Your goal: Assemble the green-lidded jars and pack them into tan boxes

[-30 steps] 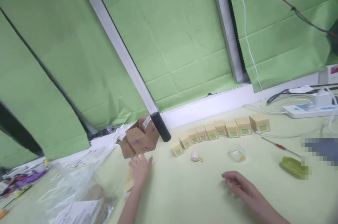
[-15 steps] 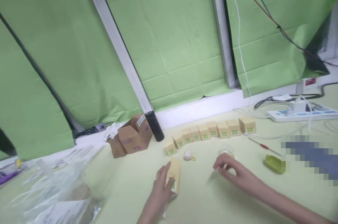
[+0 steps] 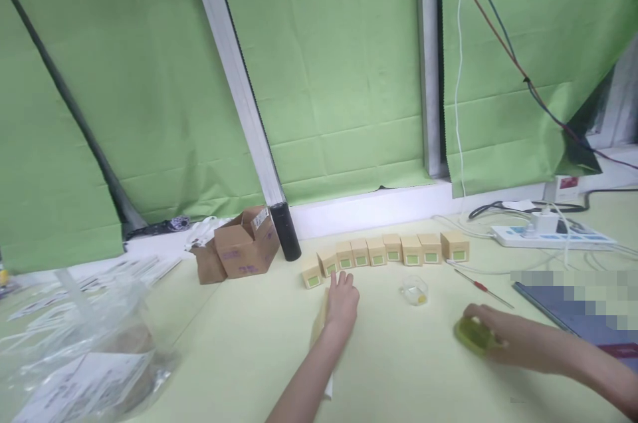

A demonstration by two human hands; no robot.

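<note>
My left hand (image 3: pixel 343 300) reaches across the table with its fingers curled down, over the spot where a small white object with a yellow tag lay earlier. Whatever is under the fingers is hidden. Beside that wrist lies a long tan box (image 3: pixel 319 323), partly covered by the arm, with a white strip (image 3: pixel 329 388) poking out at its near end. On the right, my right hand (image 3: pixel 491 333) grips a small olive-green dish (image 3: pixel 469 335), held tilted. A clear little container (image 3: pixel 415 291) with something yellow in it sits between the hands.
Several small tan boxes (image 3: pixel 377 253) with green labels stand in a curved row. Behind them are an opened carton (image 3: pixel 244 250) and a black cylinder (image 3: pixel 286 231). A red-handled screwdriver (image 3: pixel 481 286), a power strip (image 3: pixel 508 237) and a plastic bag (image 3: pixel 94 343) lie around.
My left hand has left the long box and moved forward onto the white object's spot. My right hand has moved right and down and taken hold of the olive-green dish.
</note>
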